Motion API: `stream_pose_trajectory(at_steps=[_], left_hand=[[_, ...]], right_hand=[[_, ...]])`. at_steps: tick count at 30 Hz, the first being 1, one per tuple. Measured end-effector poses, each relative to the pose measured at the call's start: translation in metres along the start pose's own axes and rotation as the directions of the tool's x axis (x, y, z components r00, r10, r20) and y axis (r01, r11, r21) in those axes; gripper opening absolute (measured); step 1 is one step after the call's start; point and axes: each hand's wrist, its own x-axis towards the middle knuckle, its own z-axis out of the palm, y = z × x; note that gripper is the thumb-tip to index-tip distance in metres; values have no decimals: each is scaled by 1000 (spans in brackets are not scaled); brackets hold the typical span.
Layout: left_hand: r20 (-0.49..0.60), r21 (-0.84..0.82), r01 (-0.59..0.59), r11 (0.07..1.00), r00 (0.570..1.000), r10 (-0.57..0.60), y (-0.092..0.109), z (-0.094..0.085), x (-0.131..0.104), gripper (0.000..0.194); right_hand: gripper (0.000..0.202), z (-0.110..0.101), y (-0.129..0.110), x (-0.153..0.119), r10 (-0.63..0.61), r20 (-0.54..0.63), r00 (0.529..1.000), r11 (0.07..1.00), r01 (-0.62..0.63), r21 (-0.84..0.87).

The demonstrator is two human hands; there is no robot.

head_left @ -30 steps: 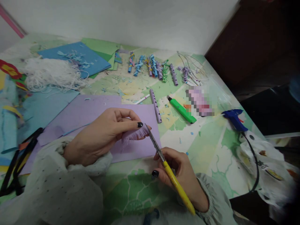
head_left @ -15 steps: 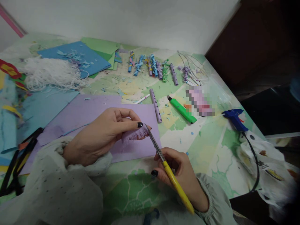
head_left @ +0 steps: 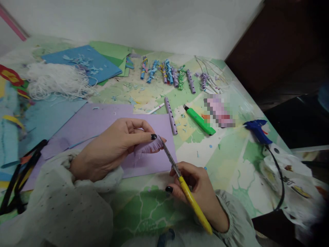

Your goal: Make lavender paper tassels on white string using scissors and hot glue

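My left hand [head_left: 117,145] pinches a small purple paper strip [head_left: 150,146] whose lower edge is cut into a fine fringe. In my right hand [head_left: 196,187] is a pair of scissors [head_left: 194,202] with yellow handles, pointing up and to the left. The blade tips meet the right end of the strip, close to my left fingertips. Beneath both hands lies a larger purple sheet [head_left: 151,164]. A rolled purple tube with dark spots [head_left: 171,116] rests just beyond the strip, beside a thin white stick [head_left: 156,108].
A green box cutter [head_left: 199,120] lies right of the tube, and a blue glue gun [head_left: 258,130] sits at the table's right edge near a plastic bag [head_left: 290,181]. Several curled paper tubes [head_left: 168,72] line the back. White string [head_left: 58,82] and coloured sheets [head_left: 102,65] fill the left.
Almost nothing differs. The scissors and both hands hold nearly the same positions, with the blades still at the strip's right end.
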Motion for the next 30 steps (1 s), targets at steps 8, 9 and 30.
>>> stream_pose_trajectory(at_steps=[8,9,30], left_hand=[[8,-13,-1,1000,1000,1,0,-2,0,12],[9,-13,0,1000,1000,0,0,-2,0,12],[4,-11,7,1000,1000,-7,-1,-1,1,13]], right_hand=[[28,0,1,0,-2,-7,1000,1000,1,-3],[28,1,1,0,-4,-10,1000,1000,4,-5],[29,2,0,0,13,-28,1000,1000,-12,18]])
